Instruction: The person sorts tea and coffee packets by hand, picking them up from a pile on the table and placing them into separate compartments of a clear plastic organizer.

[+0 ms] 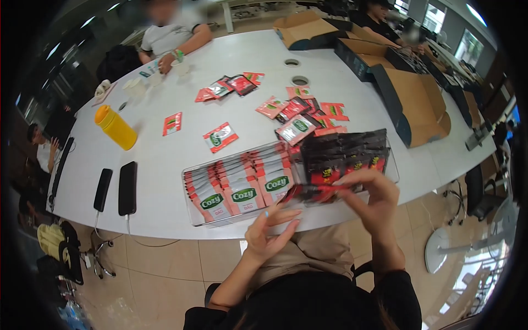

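My right hand (369,199) pinches a dark red and black sachet (316,192) in front of the clear tray (204,224). Just below the sachet's left end, my left hand (270,234) has its fingers apart with nothing visible between them. In the tray's left part stand rows of pink and white Cozy sachets (243,193). Black and red sachets (345,157) fill its right part, partly hidden by my right hand. Behind the tray lies a loose pile of mixed pink and dark sachets (298,122).
Another sachet pile (228,87) and single sachets (220,137) lie farther back. A yellow bottle (116,127) and two phones (127,188) with cables are at left. Open cardboard boxes (412,104) line the right side. A person (175,41) sits opposite near paper cups (135,88).
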